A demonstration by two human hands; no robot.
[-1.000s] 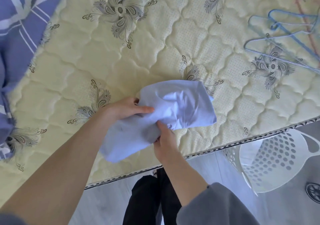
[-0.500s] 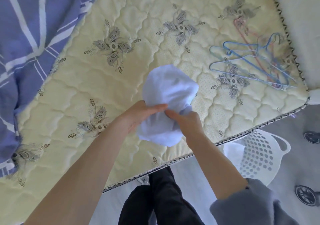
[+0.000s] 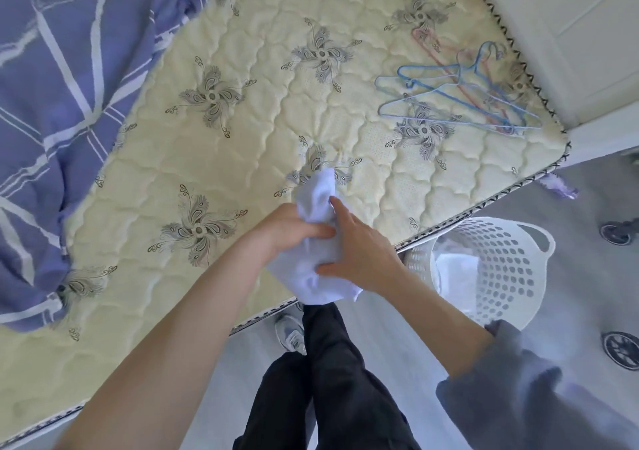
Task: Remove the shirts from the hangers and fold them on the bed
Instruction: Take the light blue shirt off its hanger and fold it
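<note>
Fingers (image 3: 322,231) round shirt (image 3: 311,278), basket (image 3: 505,278) beside

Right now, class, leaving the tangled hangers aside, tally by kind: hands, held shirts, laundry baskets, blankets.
hands: 2, the left hand and the right hand
white shirt, held by both: 1
laundry basket: 1
blue blanket: 1
Total: 5
</note>
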